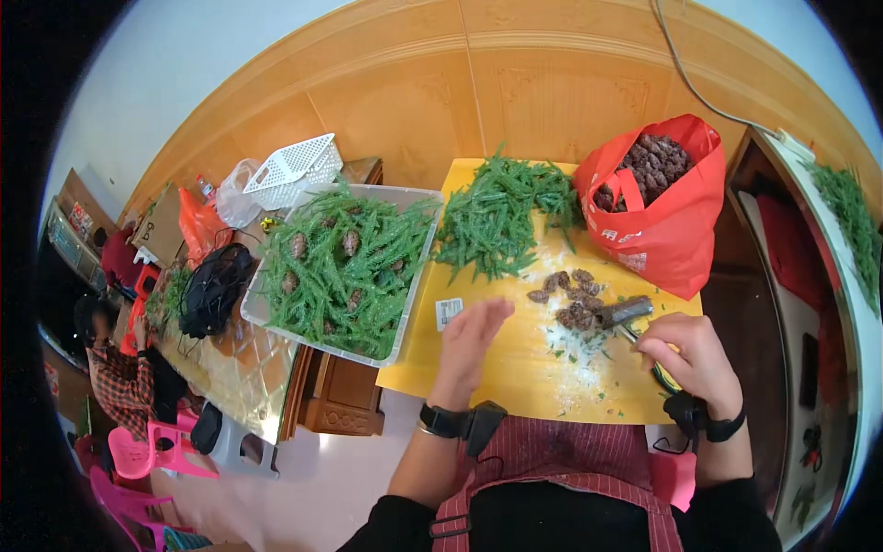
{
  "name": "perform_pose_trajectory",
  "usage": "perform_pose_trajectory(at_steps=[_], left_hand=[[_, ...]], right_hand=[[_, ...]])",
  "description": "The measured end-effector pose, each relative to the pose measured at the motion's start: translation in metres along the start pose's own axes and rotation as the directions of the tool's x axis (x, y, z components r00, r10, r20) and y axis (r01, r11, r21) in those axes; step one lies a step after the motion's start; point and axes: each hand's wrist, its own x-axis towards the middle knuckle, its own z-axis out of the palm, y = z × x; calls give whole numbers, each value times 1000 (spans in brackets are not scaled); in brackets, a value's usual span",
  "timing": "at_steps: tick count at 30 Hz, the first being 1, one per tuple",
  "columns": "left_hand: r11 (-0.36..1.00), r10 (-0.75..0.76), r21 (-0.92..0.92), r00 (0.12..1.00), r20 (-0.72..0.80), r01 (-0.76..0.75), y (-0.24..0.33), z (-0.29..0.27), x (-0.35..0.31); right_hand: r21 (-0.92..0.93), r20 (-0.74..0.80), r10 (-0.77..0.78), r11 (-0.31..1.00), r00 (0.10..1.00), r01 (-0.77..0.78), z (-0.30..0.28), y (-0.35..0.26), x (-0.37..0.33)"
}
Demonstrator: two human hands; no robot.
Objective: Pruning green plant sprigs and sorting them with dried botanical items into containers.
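Observation:
My right hand (685,359) is closed round the grip of a hammer (624,313). Its dark, blunt head rests at the edge of a small heap of brown pine cones (575,313) on the yellow board (497,377). White flakes and green bits are scattered under and around the cones. My left hand (474,340) is held over the board, left of the cones, with its fingers stretched out and nothing in it. Beyond it lies a pile of green artificial pine sprigs (501,212). A small white label (449,313) shows beside the left hand.
A red bag (658,230) full of pine cones stands at the board's back right. To the left, a clear plastic bin (405,340) holds green sprigs with pine cones. A white basket (294,170) and black bag (216,290) lie farther left. Another person (124,386) sits there.

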Motion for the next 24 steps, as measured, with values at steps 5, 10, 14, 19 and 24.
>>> perform_pose_trajectory(at_steps=[5, 10, 14, 19, 24], left_hand=[[871, -178, -455, 982, 59, 186, -30, -34, 3], [767, -262, -613, 965, -29, 190, -29, -40, 2], [759, -289, -620, 956, -46, 200, -28, -42, 2], [746, -230, -647, 973, -25, 160, -21, -45, -4], [708, -257, -682, 966, -12, 180, -23, -43, -6]], right_hand=[[19, 36, -20, 1000, 999, 20, 22, 13, 34], [-30, 310, -112, 991, 944, 127, 42, 23, 104], [-73, 370, -87, 990, 925, 122, 68, 50, 174], [-218, 256, -112, 961, 960, 170, 130, 69, 248], [-441, 206, -14, 891, 978, 106, 177, 80, 265]])
